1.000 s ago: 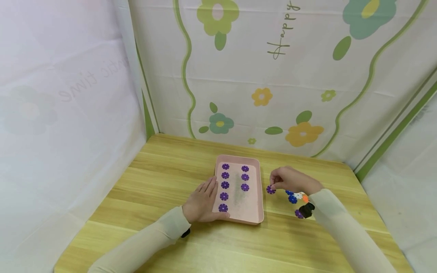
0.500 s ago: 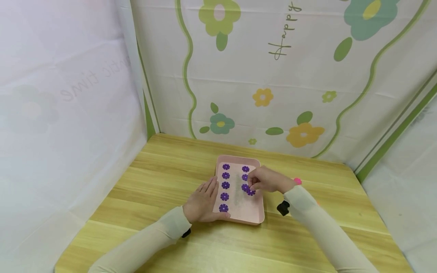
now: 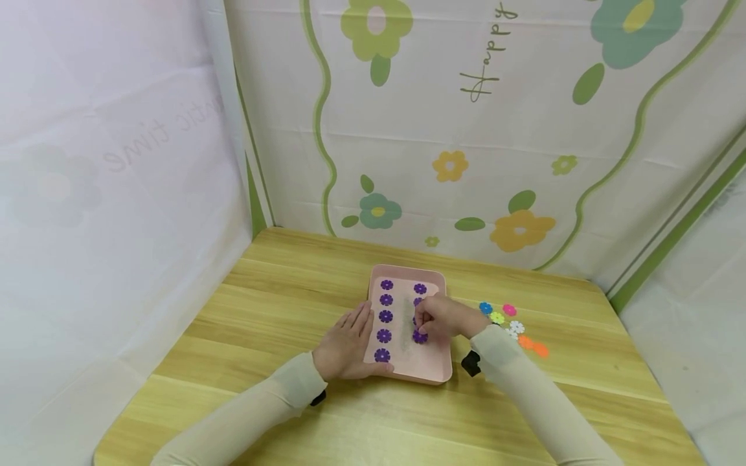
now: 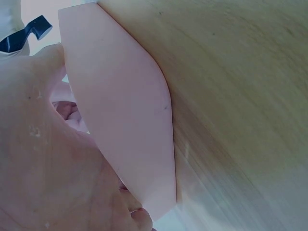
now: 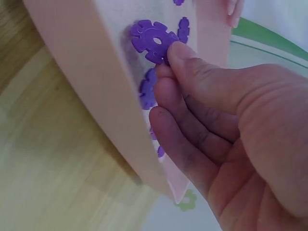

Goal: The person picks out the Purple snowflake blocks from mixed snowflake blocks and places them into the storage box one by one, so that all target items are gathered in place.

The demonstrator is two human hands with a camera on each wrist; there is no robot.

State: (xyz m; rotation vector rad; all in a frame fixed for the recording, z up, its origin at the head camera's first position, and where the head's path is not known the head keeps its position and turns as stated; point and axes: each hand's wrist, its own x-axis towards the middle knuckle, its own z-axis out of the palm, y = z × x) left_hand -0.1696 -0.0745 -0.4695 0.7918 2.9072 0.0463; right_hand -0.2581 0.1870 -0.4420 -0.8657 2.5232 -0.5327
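Note:
In the head view, a pink tray (image 3: 423, 366) stands on the table with purple flower-shaped interlocking discs inside. A full column of discs (image 3: 386, 316) runs along its left side, and a shorter one with a disc (image 3: 420, 288) at its far end lies on the right. My left hand (image 3: 345, 344) rests on the tray's near left corner, fingers straight along the side and thumb over the front rim. My right hand (image 3: 445, 314) pinches a purple flower disc (image 5: 155, 41) between thumb and fingers, over the right column, whose middle it partly hides. Whether this disc touches the tray floor I cannot tell.
Right of the tray lie loose flower discs: blue (image 3: 486, 308), pink (image 3: 509, 310), yellow (image 3: 497, 318), white (image 3: 517, 327) and orange (image 3: 541, 349). The right sleeve (image 3: 513, 362) covers part of that area. A printed curtain (image 3: 402, 162) stands behind the wooden table (image 3: 280, 285).
My right hand has carried the purple flower disc left from beside the tray to the near end of the right column inside it. My left hand has stayed on the tray's corner.

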